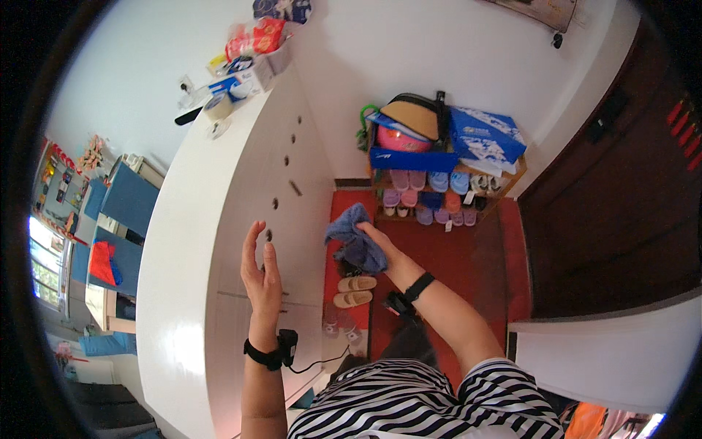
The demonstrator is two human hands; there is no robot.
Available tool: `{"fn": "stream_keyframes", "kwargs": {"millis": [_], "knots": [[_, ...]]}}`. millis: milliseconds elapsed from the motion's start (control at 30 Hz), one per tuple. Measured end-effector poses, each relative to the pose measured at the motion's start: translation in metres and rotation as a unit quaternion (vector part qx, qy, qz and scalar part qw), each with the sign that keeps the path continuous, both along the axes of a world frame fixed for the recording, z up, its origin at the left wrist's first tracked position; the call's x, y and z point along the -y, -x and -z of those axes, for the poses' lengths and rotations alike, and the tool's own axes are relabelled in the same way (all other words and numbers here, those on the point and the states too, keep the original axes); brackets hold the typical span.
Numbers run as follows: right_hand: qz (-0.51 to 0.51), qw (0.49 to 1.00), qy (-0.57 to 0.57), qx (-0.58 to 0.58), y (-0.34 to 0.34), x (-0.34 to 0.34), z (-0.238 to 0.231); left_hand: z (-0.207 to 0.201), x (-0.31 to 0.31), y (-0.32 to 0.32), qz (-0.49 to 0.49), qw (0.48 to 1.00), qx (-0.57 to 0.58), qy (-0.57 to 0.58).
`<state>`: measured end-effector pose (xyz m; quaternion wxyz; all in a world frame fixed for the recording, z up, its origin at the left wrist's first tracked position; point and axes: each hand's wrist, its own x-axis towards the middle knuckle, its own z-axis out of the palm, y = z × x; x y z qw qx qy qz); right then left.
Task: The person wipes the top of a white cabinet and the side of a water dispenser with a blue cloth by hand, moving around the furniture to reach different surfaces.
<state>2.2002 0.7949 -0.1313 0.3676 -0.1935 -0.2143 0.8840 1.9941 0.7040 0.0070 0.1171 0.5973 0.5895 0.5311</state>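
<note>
Striped sleeves framed my view. Left hand (262, 274) was raised flat, fingers spread, beside the white cabinet (241, 190). Right hand (382, 247) clutched a blue cloth (353, 240) just beyond its fingers, above beige slippers (354, 290). Wiping appeared under way; next I judged the cloth needed pressing against the cabinet front.

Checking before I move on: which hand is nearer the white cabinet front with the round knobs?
Left. The left hand is raised open right at the white cabinet front, beside a knob. The right hand is off to its right over the red floor, gripping a blue cloth.
</note>
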Motion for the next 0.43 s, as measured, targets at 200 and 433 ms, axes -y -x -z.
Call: {"fn": "stream_keyframes", "kwargs": {"millis": [200,433], "knots": [[0.168,0.950,-0.049,0.260,-0.132,-0.062,0.017,0.011,-0.078,-0.072,0.028,0.997,-0.020,0.065],[0.268,0.923,-0.031,0.273,-0.268,-0.123,-0.011,0.064,-0.181,-0.147,0.133,0.956,0.189,0.181]]}}
